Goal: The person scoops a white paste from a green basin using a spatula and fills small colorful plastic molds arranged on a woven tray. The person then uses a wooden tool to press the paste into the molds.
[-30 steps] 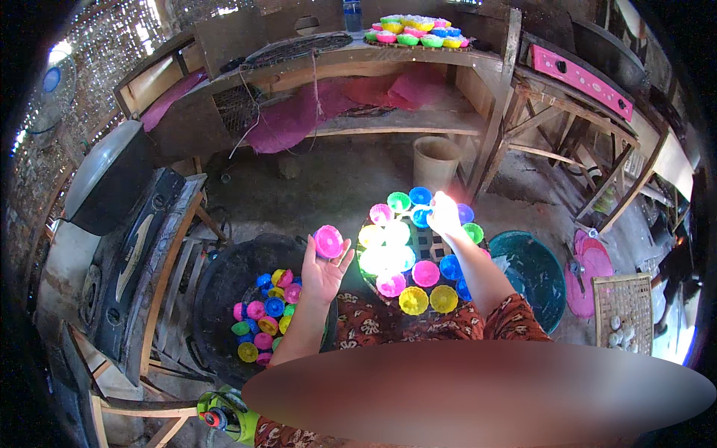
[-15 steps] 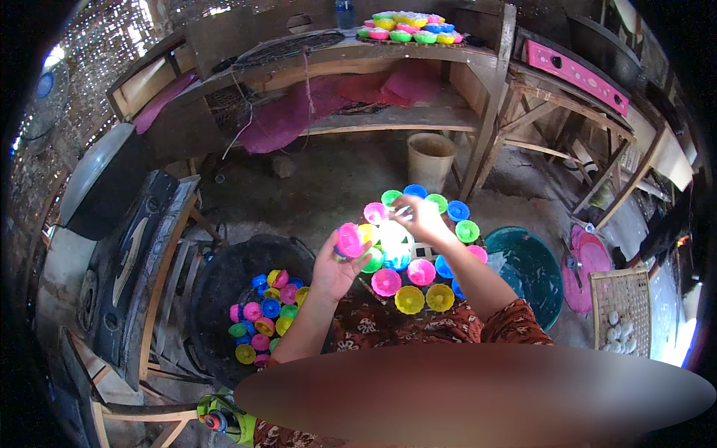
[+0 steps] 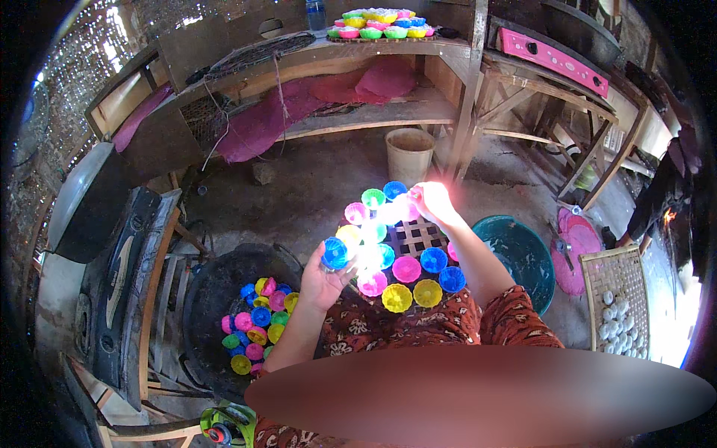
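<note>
My left hand [image 3: 321,280] is closed around a fluted blue plastic cup [image 3: 334,254], held up with its opening away from the palm; whether more cups sit beneath it is hidden. At the far side of a dark lattice tray [image 3: 420,237], my right hand [image 3: 435,204] pinches the edge of a pink cup [image 3: 407,209], partly bleached by bright glare. Fluted cups in several colours stand round the tray, among them a green cup [image 3: 373,198], a yellow cup [image 3: 397,297] and a blue cup [image 3: 452,279]. Glare washes out some cups between my hands.
A black basin [image 3: 213,299] with a heap of loose coloured cups stands left. Right of the tray are a teal tub [image 3: 523,254] and a woven tray [image 3: 597,272] with pale round lumps. A beige bucket [image 3: 410,157] stands beyond, before a wooden bench [image 3: 373,123].
The pink cup in my left hand has given way to a blue one. My right hand has moved slightly right and now touches a pink cup at the tray's far side. The whole view has shifted slightly.
</note>
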Demonstrator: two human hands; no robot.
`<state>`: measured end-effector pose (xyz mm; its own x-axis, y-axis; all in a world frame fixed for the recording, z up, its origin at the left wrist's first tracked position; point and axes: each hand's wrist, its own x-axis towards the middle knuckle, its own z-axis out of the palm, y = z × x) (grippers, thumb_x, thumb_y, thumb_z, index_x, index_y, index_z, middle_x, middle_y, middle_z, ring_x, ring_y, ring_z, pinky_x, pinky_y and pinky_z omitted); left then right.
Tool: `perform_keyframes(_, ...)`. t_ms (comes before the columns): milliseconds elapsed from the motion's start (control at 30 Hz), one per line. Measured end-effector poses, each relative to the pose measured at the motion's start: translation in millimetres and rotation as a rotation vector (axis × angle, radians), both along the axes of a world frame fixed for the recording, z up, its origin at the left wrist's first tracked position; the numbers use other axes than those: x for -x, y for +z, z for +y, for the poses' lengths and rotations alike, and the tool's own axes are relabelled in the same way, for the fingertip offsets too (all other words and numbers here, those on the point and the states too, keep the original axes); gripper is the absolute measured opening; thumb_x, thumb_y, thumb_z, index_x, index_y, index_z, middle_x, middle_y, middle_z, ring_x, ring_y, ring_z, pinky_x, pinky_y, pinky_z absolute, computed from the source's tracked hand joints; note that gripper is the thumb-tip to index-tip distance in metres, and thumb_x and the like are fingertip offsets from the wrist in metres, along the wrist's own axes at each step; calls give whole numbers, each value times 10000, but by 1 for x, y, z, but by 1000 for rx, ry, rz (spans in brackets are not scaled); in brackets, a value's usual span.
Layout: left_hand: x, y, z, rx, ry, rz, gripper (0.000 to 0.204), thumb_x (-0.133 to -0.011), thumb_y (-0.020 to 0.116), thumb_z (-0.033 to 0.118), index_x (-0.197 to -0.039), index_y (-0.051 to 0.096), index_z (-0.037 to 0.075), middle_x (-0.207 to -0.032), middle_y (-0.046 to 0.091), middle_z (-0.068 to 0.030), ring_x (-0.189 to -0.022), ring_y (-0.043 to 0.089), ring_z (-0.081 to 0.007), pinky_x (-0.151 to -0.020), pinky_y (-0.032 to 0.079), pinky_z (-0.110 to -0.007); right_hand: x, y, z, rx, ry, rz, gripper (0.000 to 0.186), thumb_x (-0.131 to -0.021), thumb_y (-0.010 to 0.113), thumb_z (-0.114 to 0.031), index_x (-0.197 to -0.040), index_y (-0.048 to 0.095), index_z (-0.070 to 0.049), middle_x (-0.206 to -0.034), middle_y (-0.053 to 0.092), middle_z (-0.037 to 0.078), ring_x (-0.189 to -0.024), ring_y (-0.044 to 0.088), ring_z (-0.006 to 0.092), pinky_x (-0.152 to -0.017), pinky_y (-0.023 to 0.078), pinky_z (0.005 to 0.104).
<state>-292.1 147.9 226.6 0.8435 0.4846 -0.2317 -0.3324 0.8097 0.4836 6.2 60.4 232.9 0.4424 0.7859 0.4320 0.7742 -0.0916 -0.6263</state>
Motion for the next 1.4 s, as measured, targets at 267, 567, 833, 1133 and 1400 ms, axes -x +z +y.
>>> perform_keyframes(267,4,4,-2,-42,6,-11,380,-906,494,371,-1121,538,61,-1138,572,-144,-1103,527,-359,-882,472,-436,-24,-56,-2,347,-297,-272,152,-745,551,-108,-785,627,18,-805,632,247,-783,632,382,-700,508,439)
perform_keyframes(567,5,-2,1,-25,7,-25,390,-912,482,370,-1129,540,51,-1157,568,-156,-1121,514,-367,-880,473,-441,-29,-57,-1,397,-336,-294,147,-710,603,-144,-748,635,-5,-769,636,214,-753,637,354,-692,513,425)
perform_keyframes(833,-33,19,-5,-45,-123,47,412,-909,498,368,-1230,486,110,-1227,531,-98,-1118,521,-332,-872,479,-448,34,46,-19,119,315,-129,473,-687,695,-323,-1102,623,-105,-1031,608,165,-966,589,305,-860,468,390)
perform_keyframes(1133,-79,36,-32,-206,-217,41,549,-911,435,500,-1294,363,113,-1292,437,-89,-1118,508,-277,-933,420,-500,51,76,-37,171,482,-271,618,-647,759,-284,-1179,556,-43,-1183,507,180,-1039,541,340,-869,466,392)
perform_keyframes(1400,-5,35,14,-168,72,89,512,-923,468,414,-1301,315,104,-1317,406,-175,-1238,396,-341,-971,379,-505,8,-1,-47,399,264,-130,625,-637,718,-218,-1181,479,-24,-949,605,188,-892,595,337,-774,494,396)
